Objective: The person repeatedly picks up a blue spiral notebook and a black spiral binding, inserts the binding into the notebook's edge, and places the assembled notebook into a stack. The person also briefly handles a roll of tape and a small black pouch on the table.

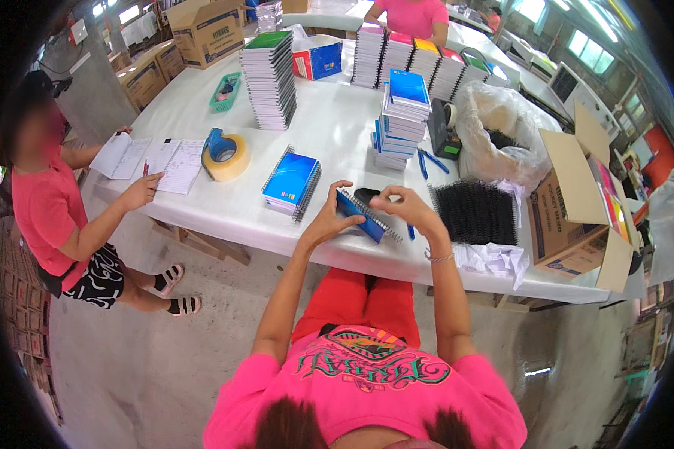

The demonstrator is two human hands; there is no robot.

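Centre of frame, and the blue notebook [361, 216] is up off the flat, tilted at the near edge of the white desk [329, 138], right btwn the two hands! L. grip [326, 222] is clamped on it: thumb across the blue cover, fingers round the upper-left end, so the notebook sits just R of that palm. R. grip [413, 212] is in close too, fingers curled, tips bunched nr the upper end of the wire coil [382, 223]; can't tell if they pinch the wire or just hover by it. Coil runs down the notebook's R side, w/ its lower end poking out past the cover.

Just behind, a dark oval item [366, 195], partly hidden. Short blue-topped stack [290, 179] L of the hands; taller blue-topped pile [404, 112] upper ctr. R of the R. grip, a heap of black coils [474, 213], w/ blue pliers [431, 163] lying above it & a cardboard box [573, 217] at far R. Over L, a tape roll [236, 159], & a co-worker [45, 209] in pink w/ one hand at an open writing book [178, 168].
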